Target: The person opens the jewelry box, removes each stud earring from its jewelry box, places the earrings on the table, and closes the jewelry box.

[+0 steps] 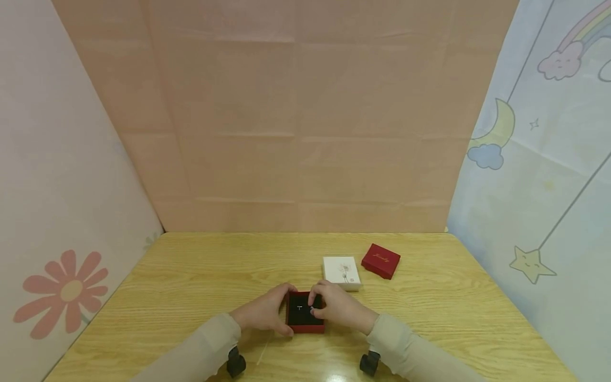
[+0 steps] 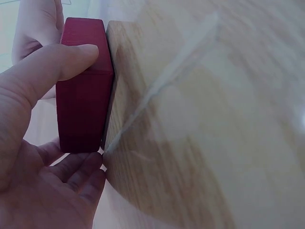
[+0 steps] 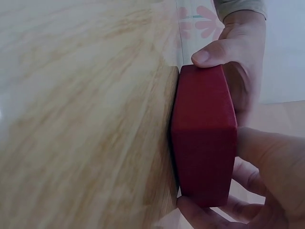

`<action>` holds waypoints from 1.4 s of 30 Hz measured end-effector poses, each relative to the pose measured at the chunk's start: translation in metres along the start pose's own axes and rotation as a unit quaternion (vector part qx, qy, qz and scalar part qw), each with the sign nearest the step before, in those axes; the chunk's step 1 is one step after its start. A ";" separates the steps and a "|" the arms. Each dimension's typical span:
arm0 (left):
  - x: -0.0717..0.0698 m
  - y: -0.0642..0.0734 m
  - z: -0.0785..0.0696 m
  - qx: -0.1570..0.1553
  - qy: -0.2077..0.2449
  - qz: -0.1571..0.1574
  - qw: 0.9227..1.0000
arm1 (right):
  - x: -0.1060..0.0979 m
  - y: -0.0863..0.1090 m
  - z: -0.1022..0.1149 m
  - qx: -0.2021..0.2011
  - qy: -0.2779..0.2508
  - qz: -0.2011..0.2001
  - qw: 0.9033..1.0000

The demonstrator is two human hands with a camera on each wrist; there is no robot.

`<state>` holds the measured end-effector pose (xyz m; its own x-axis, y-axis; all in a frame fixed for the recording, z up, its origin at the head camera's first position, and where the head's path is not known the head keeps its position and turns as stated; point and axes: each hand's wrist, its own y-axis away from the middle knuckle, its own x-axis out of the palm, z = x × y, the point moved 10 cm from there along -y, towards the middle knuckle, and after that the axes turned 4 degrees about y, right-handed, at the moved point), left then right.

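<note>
A small open red jewelry box [image 1: 307, 329] with a black insert [image 1: 297, 319] sits on the table near its front. My left hand [image 1: 264, 309] grips the box's left side, thumb at the front corner and fingers at the back. On the insert lies a tiny silvery piece of jewelry [image 1: 299, 307]. Over the right half of the box, my right hand [image 1: 341, 307] pinches another tiny silvery piece [image 1: 312, 309] between thumb and forefinger, close above the insert. Its other fingers lie along the red box [image 3: 205, 162] in the right wrist view.
Just behind the right hand stands a white box [image 1: 341, 270] with a flower drawing. Farther back and right lies a red lid [image 1: 381, 260] with gold lettering. A thin pale strip [image 1: 262, 351] shows on the wooden table [image 1: 210, 265] in front of the left hand.
</note>
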<state>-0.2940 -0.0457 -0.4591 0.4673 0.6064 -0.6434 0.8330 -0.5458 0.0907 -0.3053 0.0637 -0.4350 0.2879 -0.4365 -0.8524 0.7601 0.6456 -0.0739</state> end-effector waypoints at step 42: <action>0.000 0.000 0.001 -0.008 0.003 0.001 1.000 | -0.013 0.024 -0.043 -0.006 -0.103 0.050 0.993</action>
<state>-0.2944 -0.0456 -0.4600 0.4709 0.6087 -0.6386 0.8368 -0.5374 0.1049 -0.3156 0.1116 -0.4476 0.4756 -0.4886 -0.7315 0.7157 0.6984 -0.0011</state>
